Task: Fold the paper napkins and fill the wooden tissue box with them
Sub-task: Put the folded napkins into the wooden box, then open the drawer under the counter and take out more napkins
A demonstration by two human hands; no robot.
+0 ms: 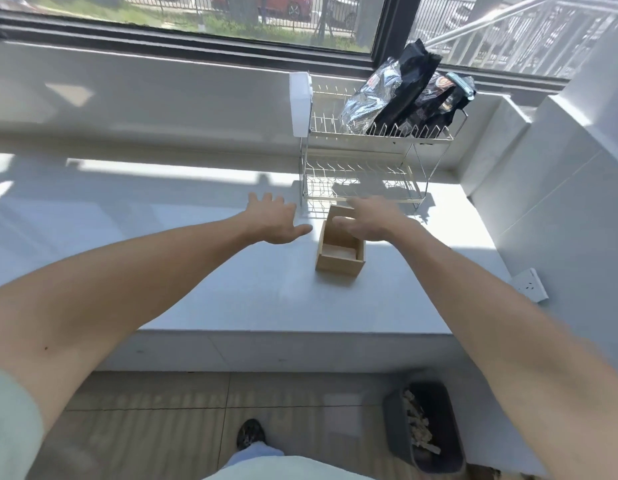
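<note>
The wooden box (340,251) stands open-topped on the white counter (231,271), right of the frame's centre, with a pale folded napkin (340,251) lying low inside it. The right hand (371,221) reaches over the box's far rim, fingers loosely bent; whether they grasp anything cannot be told. Just left of the box the left hand (274,220) hovers flat, fingers spread and released. Behind stands a wire rack (366,168) holding dark bags (404,91). A grey bin (425,427) sits on the floor, lower right.

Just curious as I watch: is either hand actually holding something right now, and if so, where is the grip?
The left hand is spread open, holding nothing. The right hand reaches over the far end of the wooden tissue box; whether it grips anything cannot be told.
</note>
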